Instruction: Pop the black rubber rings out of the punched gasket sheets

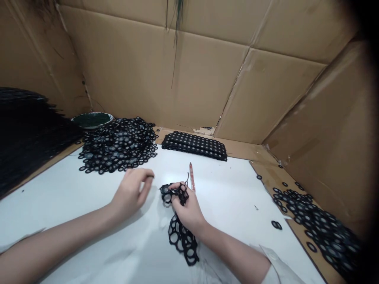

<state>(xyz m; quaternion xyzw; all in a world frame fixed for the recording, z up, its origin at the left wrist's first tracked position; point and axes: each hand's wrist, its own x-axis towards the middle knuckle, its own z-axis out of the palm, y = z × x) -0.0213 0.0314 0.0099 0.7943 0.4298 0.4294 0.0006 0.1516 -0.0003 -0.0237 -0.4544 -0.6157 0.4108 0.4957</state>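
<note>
My left hand [134,187] is raised over the white tabletop, with thumb and forefinger pinched on a small dark piece that looks like a black ring [151,176] seen edge-on. To its right, my right hand [189,211] grips a black mesh of linked rings [183,240]. One end of the mesh bunches up between the fingers, and the rest hangs down below the palm towards me. A thin black strand [187,179] sticks up from the bunched part. Just beyond the right hand lies a reddish pen-like stick [192,175], its near end close to the fingers.
A heap of black rings [118,144] is at back left, beside a dish of dark green stuff [92,120] and a dark bristly pile [26,130]. Folded ring mesh [194,146] lies at the back. More loose rings [316,223] cover the right edge. Cardboard walls [154,71] enclose the table.
</note>
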